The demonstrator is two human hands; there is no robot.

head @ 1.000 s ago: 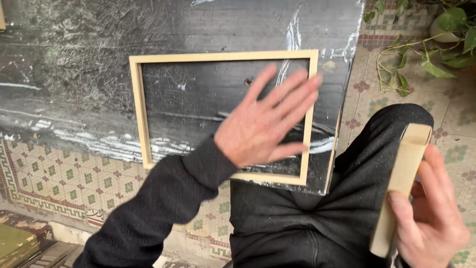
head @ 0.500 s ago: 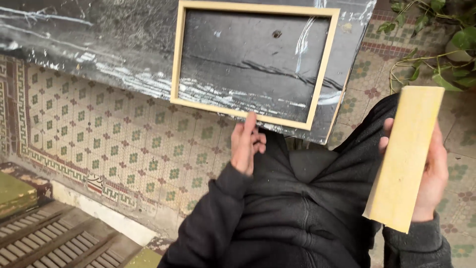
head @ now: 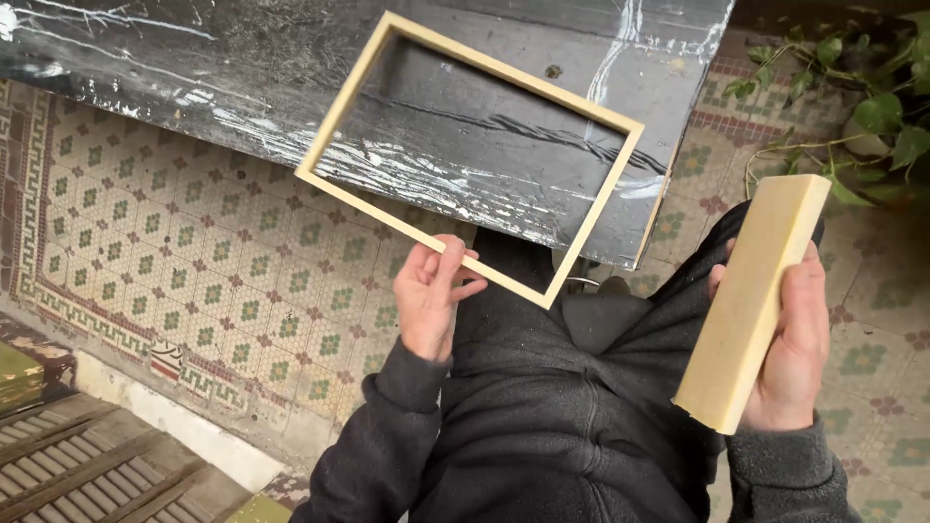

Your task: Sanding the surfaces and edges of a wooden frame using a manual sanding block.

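L hand: palm turned up toward the camera, fingers curled, thumb and fingertips pinching the near long rail of a pale wooden frame. Grip is closed on the rail only at that one spot; the rest of the frame is unsupported by the hand. Frame: thin rectangular, open centre, unfinished light wood, four rails joined at the corners. It sits tilted relative to the view, far long rail and most of both short rails over the dark worn board, near corner overhanging the board's edge above the person's lap. Whether the far rails rest on the board or are lifted just clear of it cannot be told. R hand: wrapped round the lower half of a pale wooden block, fingers along the block's right side and behind it, thumb area hidden behind the block. Grip is closed and firm; block is long, rectangular, held near upright w/ a slight lean, top end toward the plants. Block is well apart from the frame, no contact betw. them. Board: black, scratched, streaked w/ white paint, lying across the top of the view. Below and around: patterned floor tiles in cream, green and red. Upper R: green leafy plant. Lower L: weathered wooden slats. Person wears a dark grey sweatshirt, sleeves down to both wrists.
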